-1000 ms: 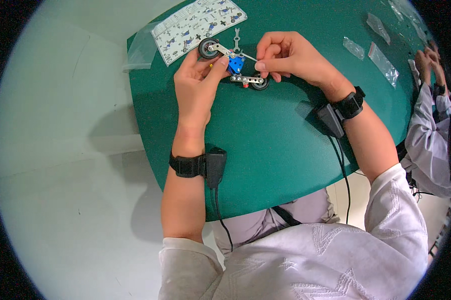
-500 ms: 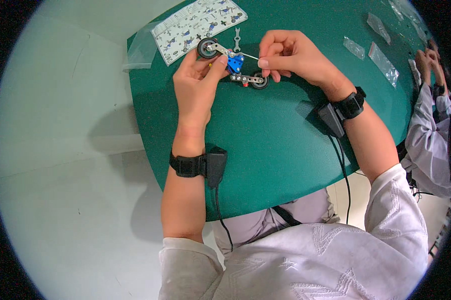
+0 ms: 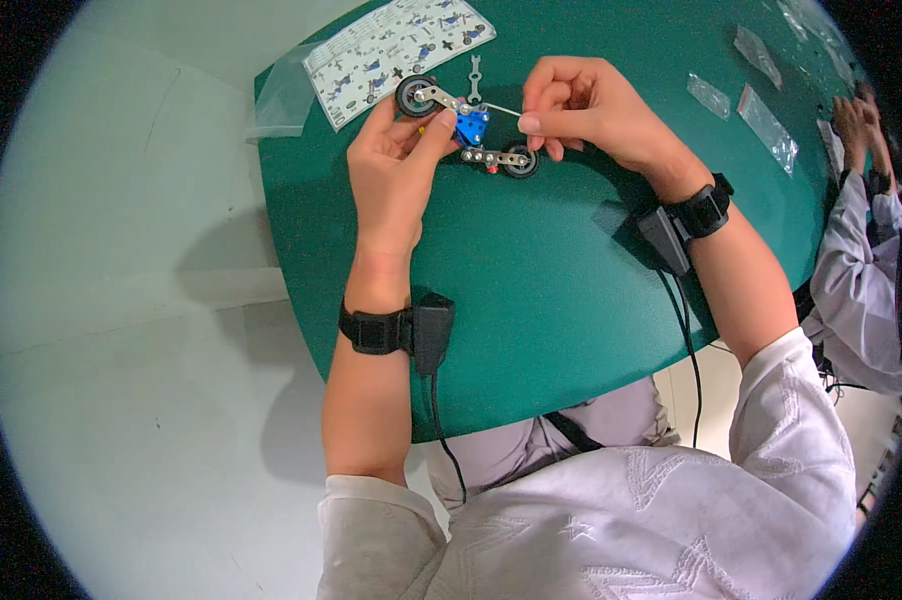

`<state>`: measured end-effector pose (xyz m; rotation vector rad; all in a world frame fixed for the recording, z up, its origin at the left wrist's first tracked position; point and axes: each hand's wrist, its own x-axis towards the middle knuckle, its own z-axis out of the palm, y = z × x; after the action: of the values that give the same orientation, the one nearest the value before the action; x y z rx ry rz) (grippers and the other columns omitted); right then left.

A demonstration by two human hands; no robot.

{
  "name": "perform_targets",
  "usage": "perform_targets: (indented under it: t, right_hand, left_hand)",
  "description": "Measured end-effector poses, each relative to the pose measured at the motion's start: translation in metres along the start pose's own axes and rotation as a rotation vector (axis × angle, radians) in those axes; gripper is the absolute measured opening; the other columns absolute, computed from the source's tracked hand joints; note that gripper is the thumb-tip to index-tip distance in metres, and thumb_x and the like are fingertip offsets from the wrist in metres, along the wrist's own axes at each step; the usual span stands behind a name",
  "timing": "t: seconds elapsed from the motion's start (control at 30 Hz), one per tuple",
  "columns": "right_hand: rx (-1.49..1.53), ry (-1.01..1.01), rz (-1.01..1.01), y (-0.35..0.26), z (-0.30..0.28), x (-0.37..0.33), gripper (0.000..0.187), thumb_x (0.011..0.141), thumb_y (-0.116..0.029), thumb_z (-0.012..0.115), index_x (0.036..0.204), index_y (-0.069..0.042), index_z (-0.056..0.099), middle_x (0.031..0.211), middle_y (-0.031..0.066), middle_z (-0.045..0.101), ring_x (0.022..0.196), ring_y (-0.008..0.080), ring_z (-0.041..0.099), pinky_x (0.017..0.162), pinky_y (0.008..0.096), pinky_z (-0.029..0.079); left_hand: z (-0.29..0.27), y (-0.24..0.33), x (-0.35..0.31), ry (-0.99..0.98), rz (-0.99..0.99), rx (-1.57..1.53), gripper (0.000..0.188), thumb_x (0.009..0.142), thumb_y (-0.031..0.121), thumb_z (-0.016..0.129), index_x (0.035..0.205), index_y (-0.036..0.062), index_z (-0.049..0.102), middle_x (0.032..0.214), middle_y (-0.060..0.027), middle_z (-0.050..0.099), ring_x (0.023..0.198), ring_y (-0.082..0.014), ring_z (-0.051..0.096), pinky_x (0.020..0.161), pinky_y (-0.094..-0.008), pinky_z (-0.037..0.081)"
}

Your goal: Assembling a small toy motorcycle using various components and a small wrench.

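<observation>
Between its thumb and fingers my left hand (image 3: 396,150) grips a small toy motorcycle model (image 3: 472,127) with a blue body, grey perforated strips, screws and two black wheels. One wheel (image 3: 417,96) rises above my left fingers; the other wheel (image 3: 521,161) sits at the model's right end, below my right fingertips. My right hand (image 3: 581,110) pinches a thin pale metal rod (image 3: 502,109), whose far end meets the upper part of the blue body. Its tip is too small to make out. A small grey spanner (image 3: 475,80) lies just beyond the model.
A printed instruction sheet with pictures (image 3: 401,55) lies at the back left of the green table (image 3: 531,300), next to a clear plastic bag (image 3: 283,105). Several small clear bags (image 3: 768,130) are at the back right. Another person's hands (image 3: 853,130) are at the far right edge.
The right hand and rod have shifted very slightly to the right. The model has barely moved, and the left hand keeps its hold.
</observation>
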<state>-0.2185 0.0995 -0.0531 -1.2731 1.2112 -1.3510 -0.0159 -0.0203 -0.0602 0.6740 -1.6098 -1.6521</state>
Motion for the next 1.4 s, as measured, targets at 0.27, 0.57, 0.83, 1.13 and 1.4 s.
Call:
perform_targets:
  t: [0.27, 0.57, 0.83, 1.13, 1.4]
  right_hand:
    - [0.019, -0.011, -0.006, 0.0048, 0.0011, 0.002, 0.015, 0.09, -0.013, 0.076, 0.095, -0.005, 0.065, 0.076, 0.0016, 0.071, 0.061, 0.0046, 0.062, 0.051, 0.0185, 0.041]
    - [-0.119, -0.009, 0.041, 0.0005, 0.0006, 0.0007, 0.024, 0.09, -0.011, 0.074, 0.11, -0.005, 0.064, 0.067, -0.0009, 0.065, 0.053, 0.003, 0.054, 0.048, 0.0193, 0.039]
    - [-0.114, -0.055, 0.018, 0.0024, 0.0006, 0.0009, 0.025, 0.091, -0.014, 0.072, 0.113, -0.005, 0.064, 0.072, 0.0018, 0.068, 0.056, 0.0049, 0.057, 0.05, 0.0203, 0.041]
    - [0.097, -0.187, 0.006, 0.0015, 0.0004, 0.0003, 0.019, 0.094, -0.011, 0.07, 0.106, -0.005, 0.057, 0.085, 0.0077, 0.075, 0.065, 0.0081, 0.064, 0.056, 0.0201, 0.044]
    - [0.048, -0.093, -0.063, 0.0062, -0.0024, 0.002, 0.017, 0.095, -0.012, 0.069, 0.106, -0.005, 0.058, 0.084, 0.0069, 0.075, 0.068, 0.0083, 0.065, 0.062, 0.0205, 0.048]
  left_hand:
    - [0.0, 0.0007, 0.0, -0.009, 0.003, 0.009, 0.027, 0.093, 0.003, 0.07, 0.118, -0.0029, 0.063, 0.103, -0.0095, 0.072, 0.092, -0.0136, 0.068, 0.079, -0.0297, 0.059]
    - [0.0008, 0.0025, -0.0015, -0.036, 0.022, 0.004, 0.033, 0.091, 0.002, 0.072, 0.123, -0.0026, 0.063, 0.106, -0.009, 0.072, 0.095, -0.0133, 0.068, 0.082, -0.0276, 0.057]
    - [0.0022, 0.0029, -0.003, -0.051, 0.065, 0.008, 0.035, 0.091, 0.001, 0.071, 0.125, -0.0029, 0.063, 0.11, -0.0097, 0.072, 0.099, -0.0141, 0.067, 0.085, -0.0282, 0.056]
    - [-0.0018, -0.001, -0.0017, -0.087, 0.096, 0.064, 0.037, 0.096, 0.009, 0.069, 0.129, -0.0034, 0.059, 0.113, -0.0142, 0.072, 0.102, -0.0175, 0.069, 0.085, -0.0308, 0.058]
    - [0.0011, 0.0007, -0.0014, -0.026, 0.055, 0.005, 0.034, 0.093, 0.001, 0.069, 0.125, -0.0042, 0.061, 0.106, -0.0102, 0.072, 0.095, -0.014, 0.068, 0.082, -0.0282, 0.057]
